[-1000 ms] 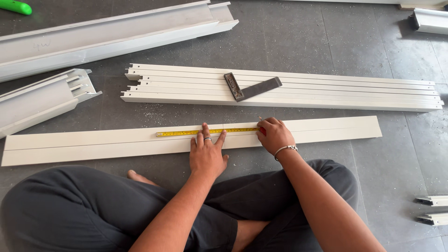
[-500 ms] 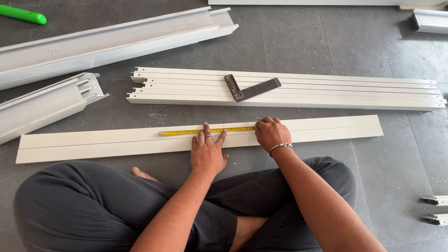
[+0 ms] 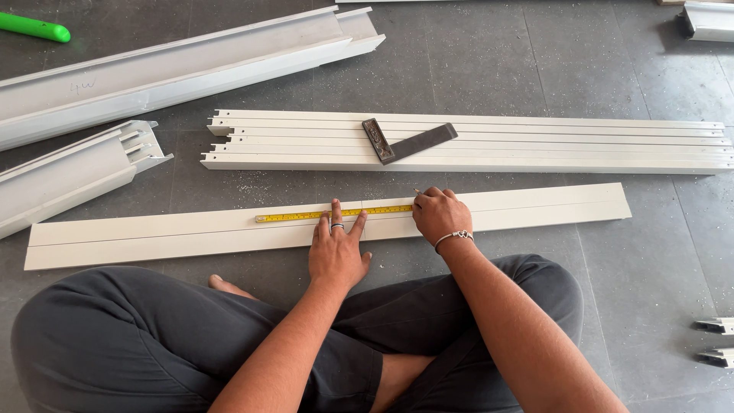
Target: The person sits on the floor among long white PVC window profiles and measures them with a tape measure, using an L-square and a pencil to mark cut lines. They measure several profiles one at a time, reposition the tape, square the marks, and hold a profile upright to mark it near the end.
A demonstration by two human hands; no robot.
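Your left hand (image 3: 336,252) lies flat, fingers spread, pressing a yellow tape (image 3: 334,215) onto a long, smooth white strip (image 3: 535,208) on the grey tiled floor (image 3: 497,69). Your right hand (image 3: 441,216) is clenched at the tape's right end; what it grips is hidden. Beyond lies a stack of white bars (image 3: 573,145) bearing a dark metal square (image 3: 407,141).

A tape measure (image 3: 334,215) lies on the long strip (image 3: 535,209), stacked profiles (image 3: 573,145) behind.
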